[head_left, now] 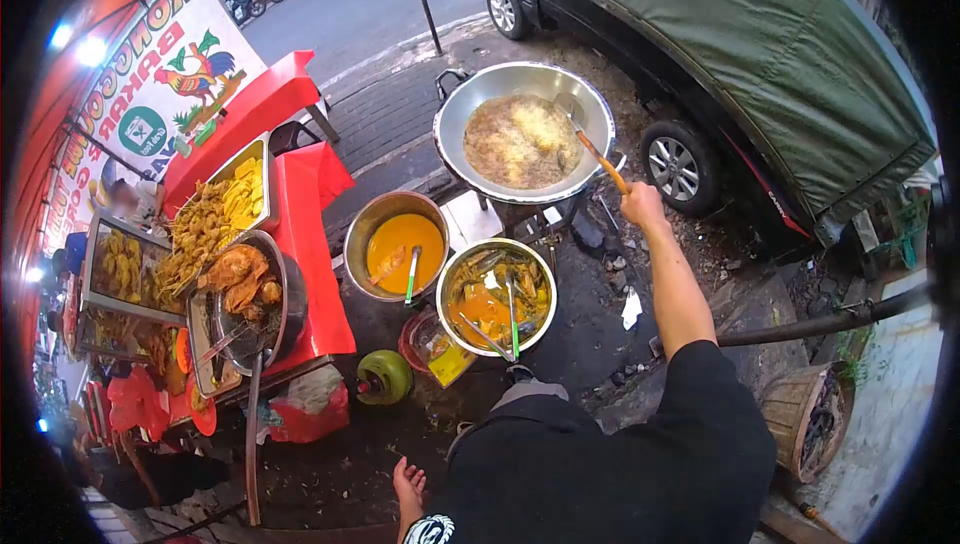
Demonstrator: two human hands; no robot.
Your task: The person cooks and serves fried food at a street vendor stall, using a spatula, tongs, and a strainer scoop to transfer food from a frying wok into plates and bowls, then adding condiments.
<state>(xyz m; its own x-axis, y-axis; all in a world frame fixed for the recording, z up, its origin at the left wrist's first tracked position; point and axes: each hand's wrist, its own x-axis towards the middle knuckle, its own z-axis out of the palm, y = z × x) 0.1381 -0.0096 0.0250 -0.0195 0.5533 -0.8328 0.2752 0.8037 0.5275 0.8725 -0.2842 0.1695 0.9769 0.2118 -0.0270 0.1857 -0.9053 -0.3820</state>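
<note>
My right hand [641, 206] is closed around the wooden handle [603, 162] of a skimmer. The skimmer's metal head [570, 108] rests at the right side of a large wok [603, 104], partly over the bubbling oil. Pale yellow food [520, 129] fries under the foam in that oil. Down by my side, my left hand [408, 484] hangs with its fingers loosely curled and apart, nothing in it. Nearest in front of me stands a pot [549, 289] of dark pieces in orange sauce, with green-handled tongs [513, 319] leaning in it.
Beside it is a pot of orange liquid [352, 244]. A green gas cylinder [385, 377] sits on the ground. To the left, a red-covered table [325, 294] bears a tray of skewers [205, 234] and a bowl of fried chicken [290, 284]. A covered truck [740, 74] is parked at right.
</note>
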